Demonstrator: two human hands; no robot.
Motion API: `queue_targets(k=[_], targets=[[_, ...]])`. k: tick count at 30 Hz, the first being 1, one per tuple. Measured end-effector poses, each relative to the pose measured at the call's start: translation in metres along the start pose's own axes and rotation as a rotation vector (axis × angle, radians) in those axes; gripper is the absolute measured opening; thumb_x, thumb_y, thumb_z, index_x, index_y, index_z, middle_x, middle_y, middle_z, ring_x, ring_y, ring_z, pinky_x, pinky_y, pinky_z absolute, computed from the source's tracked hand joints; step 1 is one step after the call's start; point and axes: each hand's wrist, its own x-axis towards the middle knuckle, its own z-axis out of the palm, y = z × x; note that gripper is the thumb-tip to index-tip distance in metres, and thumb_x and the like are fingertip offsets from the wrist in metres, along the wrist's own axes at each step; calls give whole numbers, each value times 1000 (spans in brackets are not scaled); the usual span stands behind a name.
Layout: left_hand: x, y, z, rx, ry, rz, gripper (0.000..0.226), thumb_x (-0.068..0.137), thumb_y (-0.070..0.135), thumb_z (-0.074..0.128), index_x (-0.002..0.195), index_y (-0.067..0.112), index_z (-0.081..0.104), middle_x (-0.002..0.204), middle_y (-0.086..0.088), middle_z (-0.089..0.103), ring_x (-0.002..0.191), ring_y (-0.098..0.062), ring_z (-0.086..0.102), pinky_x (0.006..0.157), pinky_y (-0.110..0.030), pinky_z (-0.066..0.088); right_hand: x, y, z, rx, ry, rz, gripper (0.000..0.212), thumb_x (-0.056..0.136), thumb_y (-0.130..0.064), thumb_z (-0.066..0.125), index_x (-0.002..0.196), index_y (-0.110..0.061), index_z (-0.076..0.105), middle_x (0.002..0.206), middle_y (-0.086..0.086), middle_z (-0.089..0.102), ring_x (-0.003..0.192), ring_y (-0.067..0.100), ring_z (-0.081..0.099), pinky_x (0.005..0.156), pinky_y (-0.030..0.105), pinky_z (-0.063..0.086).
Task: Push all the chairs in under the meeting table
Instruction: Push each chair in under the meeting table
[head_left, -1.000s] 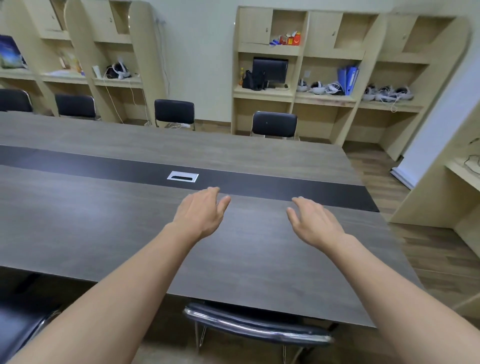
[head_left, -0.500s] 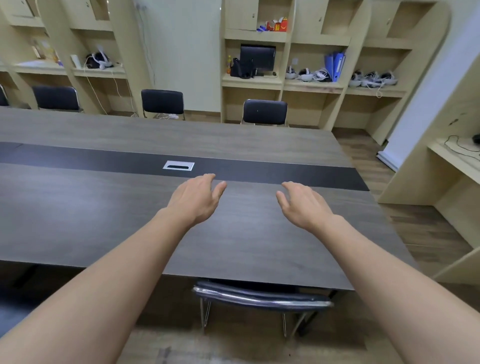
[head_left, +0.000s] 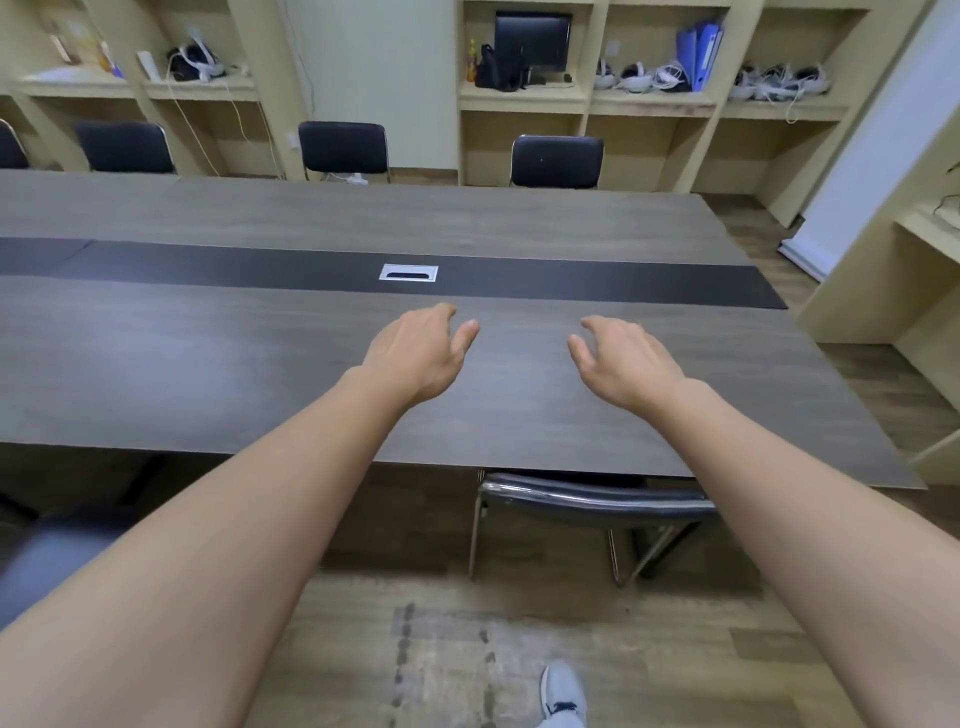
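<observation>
A long grey meeting table (head_left: 208, 364) with a black centre strip fills the middle of the view. My left hand (head_left: 415, 353) and my right hand (head_left: 623, 364) hover above its near half, fingers relaxed, holding nothing. A black chair with a chrome frame (head_left: 597, 501) sits tucked under the near edge, below my right forearm. Another dark chair (head_left: 47, 551) shows blurred at the lower left, partly outside the table edge. Across the table stand three black chairs (head_left: 557, 161), (head_left: 344, 145), (head_left: 124, 146), with a fourth cut off at the left edge; all are back from the far side.
Wooden shelf units (head_left: 649, 104) line the far wall, holding a monitor, headsets and blue binders. A desk unit (head_left: 924, 291) stands at the right. A silver cable port (head_left: 408, 272) sits in the table strip. My shoe (head_left: 563, 691) is on the wooden floor.
The view has pulled back from the table, showing more floor and the whole near chair. Both hands stay open above the tabletop, a little farther from the far side.
</observation>
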Motion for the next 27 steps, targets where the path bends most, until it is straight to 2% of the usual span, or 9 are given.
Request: queue_targets(k=[9,18,27], targets=[[-52,-64,-6,36,-41,45,60,105,50,30,150,11,39,145,-14,52,131,-35,48,102,-44,40,-61,-63,30,8,6,36,42,103,-33,37,126,-3,53,129,19,59,117,39,53,92,44,43],[-89,-69,3,43,-67,113,60,105,50,29,149,9,38,143,-15,53,130,-36,49,102,-44,40,-113,-73,30,-42,20,84,43,103,-34,37,131,-5,52,132,18,58,119,38,53,92,43,44],[-137,-63,7,41,-71,101,61,105,50,29,149,9,38,143,-15,53,129,-36,49,104,-45,41,-164,-73,33,-39,-10,94,43,103,-33,36,129,-4,52,131,19,57,119,38,52,93,44,43]])
